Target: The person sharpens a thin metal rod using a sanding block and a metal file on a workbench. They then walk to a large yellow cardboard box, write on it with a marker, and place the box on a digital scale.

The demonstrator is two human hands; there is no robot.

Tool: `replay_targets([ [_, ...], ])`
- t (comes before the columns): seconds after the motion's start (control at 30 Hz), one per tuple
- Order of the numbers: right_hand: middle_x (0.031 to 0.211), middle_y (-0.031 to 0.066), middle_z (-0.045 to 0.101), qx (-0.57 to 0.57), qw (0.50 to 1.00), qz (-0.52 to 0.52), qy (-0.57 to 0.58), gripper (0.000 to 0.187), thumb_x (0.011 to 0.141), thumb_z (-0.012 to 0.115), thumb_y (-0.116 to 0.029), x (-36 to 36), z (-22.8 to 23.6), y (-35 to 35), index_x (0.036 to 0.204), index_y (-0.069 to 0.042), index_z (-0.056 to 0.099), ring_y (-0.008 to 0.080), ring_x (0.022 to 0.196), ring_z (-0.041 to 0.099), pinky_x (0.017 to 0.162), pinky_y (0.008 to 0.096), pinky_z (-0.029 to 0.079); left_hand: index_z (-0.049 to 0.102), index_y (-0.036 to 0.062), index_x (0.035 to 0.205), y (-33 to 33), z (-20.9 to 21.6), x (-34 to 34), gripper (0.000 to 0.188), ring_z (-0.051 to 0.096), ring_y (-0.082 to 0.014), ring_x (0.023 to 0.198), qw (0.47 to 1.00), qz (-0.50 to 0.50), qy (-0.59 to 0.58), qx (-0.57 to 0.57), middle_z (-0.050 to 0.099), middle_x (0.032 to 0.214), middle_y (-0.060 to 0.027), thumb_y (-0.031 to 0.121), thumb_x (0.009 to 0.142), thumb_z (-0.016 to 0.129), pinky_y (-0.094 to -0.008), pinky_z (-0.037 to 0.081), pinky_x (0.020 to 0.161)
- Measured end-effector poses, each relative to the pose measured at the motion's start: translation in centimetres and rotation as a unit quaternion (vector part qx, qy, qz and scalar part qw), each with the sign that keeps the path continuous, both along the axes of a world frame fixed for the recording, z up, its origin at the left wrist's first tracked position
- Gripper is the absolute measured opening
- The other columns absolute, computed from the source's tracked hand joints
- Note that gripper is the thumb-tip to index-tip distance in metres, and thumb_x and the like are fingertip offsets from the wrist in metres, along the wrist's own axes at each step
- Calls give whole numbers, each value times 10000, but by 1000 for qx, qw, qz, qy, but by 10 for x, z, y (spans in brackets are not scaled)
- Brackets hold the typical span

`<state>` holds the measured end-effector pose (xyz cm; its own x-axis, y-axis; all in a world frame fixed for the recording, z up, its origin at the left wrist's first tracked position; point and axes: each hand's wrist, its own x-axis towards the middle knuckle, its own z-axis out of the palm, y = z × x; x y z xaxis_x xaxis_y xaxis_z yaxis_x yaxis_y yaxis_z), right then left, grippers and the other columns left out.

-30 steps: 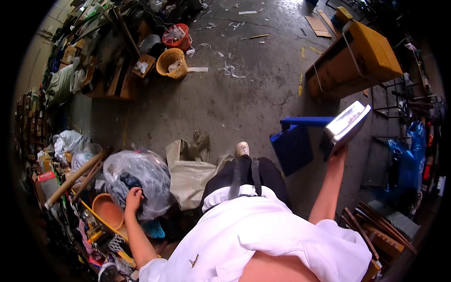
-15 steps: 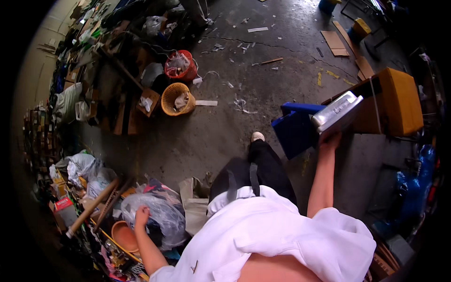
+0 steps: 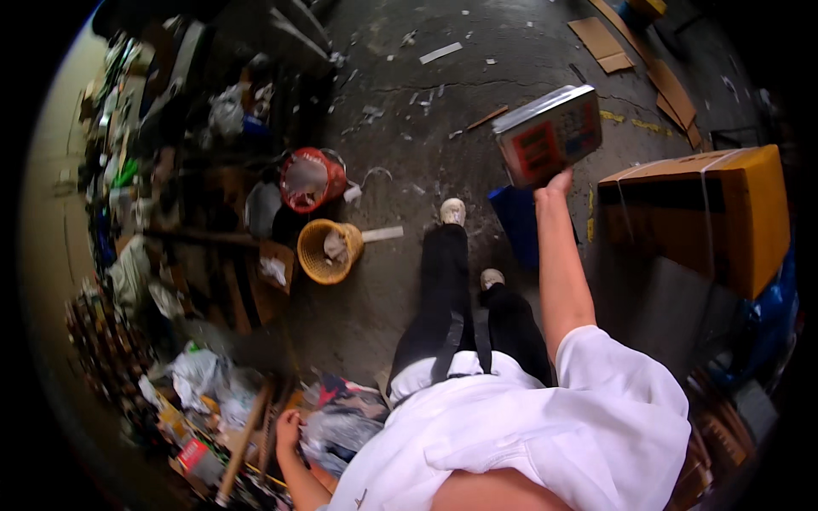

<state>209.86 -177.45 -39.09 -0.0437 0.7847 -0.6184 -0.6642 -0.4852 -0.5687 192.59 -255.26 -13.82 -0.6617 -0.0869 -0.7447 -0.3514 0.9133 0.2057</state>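
In my right hand [image 3: 554, 183] is a digital weighing scale [image 3: 550, 136], with a silver top pan and a front carrying red panels and keys. The hand grips its lower edge, and the arm is stretched out ahead and to the right. Behind and below the scale is a blue boxy thing [image 3: 515, 228], partly hidden by it. My left hand [image 3: 289, 430] is low on the left, fingers loosely bent with nothing visible in them. Right beside it lies a clear plastic bag [image 3: 336, 434] with dark and red contents.
A large yellow-brown strapped carton [image 3: 745, 217] stands at the right. Left of my legs are a yellow basket [image 3: 345, 268] and a red bucket [image 3: 319, 179]. Heaped clutter, including a wooden pole [image 3: 243, 447], fills the left side. Flattened cardboard [image 3: 601, 44] lies on the floor ahead.
The scale has moved forward and left, away from the carton, and is turned so its red-panelled front shows. I have stepped, and both shoes now show. The left hand is still near the bag.
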Motion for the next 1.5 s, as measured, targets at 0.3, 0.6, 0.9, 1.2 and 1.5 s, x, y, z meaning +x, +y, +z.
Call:
replay_targets([
  [0.3, 1331, 81, 494, -118, 992, -34, 0, 507, 944, 368, -408, -111, -87, 62, 1285, -46, 469, 252, 1202, 472, 1019, 366, 350, 568, 56, 1079, 184, 16, -168, 192, 417, -60, 468, 996, 83, -16, 18, 592, 686, -26, 163, 934, 505, -216, 315, 411],
  [0.6, 1228, 84, 564, -152, 986, -37, -59, 461, 938, 403, -406, -145, -103, 73, 1219, -57, 513, 272, 1124, 532, 958, 400, 412, 593, 39, 1060, 284, -29, -211, 183, 476, -66, 579, 994, -93, -59, 19, 608, 724, -17, 104, 906, 519, -215, 372, 521],
  [0.9, 1138, 124, 596, 201, 808, 231, -503, 480, 920, 497, -413, -75, -81, 191, 1207, -32, 549, 235, 1079, 541, 923, 332, 397, 591, 5, 1044, 295, -50, -208, 181, 579, -113, 689, 988, -111, -103, 14, 604, 832, -41, 77, 895, 517, -242, 450, 656],
  [1.2, 971, 32, 589, 132, 818, 407, -385, 474, 837, 608, -507, -73, -78, 217, 1056, -86, 618, 155, 910, 518, 808, 326, 411, 591, -2, 1038, 303, -51, -198, 175, 582, -115, 695, 988, -116, -101, 12, 605, 829, -40, 61, 889, 525, -247, 461, 670],
  [1.5, 951, 15, 614, 106, 838, 450, -292, 404, 781, 681, -505, -68, -77, 226, 941, -134, 658, 145, 881, 535, 784, 340, 408, 588, 13, 1054, 309, -44, -199, 184, 591, -112, 701, 985, -133, -111, -14, 616, 819, -42, 82, 894, 531, -249, 464, 655],
])
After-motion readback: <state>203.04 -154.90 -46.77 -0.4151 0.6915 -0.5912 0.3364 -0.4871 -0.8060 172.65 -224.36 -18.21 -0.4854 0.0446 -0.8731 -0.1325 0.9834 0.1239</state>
